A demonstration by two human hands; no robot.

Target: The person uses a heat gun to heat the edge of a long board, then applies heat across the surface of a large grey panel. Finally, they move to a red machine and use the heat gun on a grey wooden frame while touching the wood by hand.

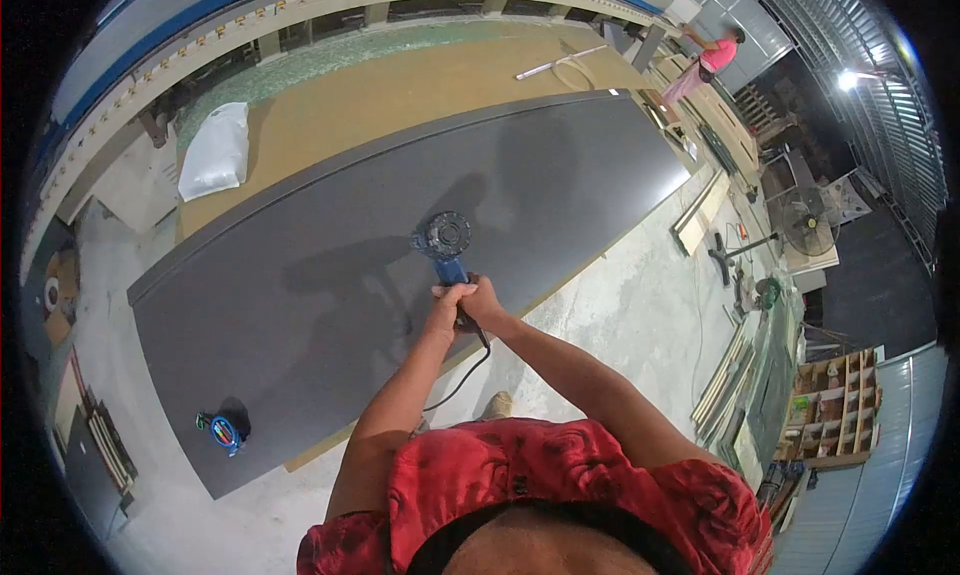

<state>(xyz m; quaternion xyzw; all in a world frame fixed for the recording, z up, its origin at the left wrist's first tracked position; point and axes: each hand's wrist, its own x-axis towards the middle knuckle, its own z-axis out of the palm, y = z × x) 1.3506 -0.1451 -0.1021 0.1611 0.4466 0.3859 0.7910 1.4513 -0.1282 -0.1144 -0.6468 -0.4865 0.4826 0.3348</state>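
Both hands are wrapped round the blue body of an angle grinder (451,272), held out in front of me. My left hand (447,301) closes on it from the left, thumb lying across the top. From the right, my right hand (482,301) grips the same handle, close against the left. The tool's round head points away from me, over a large dark grey panel (360,225), and overlaps it in this view. A black cord (470,373) hangs from the rear of the tool. The arms' shadows fall across the panel.
A blue round holder with pens (225,432) sits at the panel's near left. Behind lie a brown board (330,115) and a white bag (215,153). A person in pink (715,55) stands far right. A fan (805,222) and wooden shelf box (832,405) are at right.
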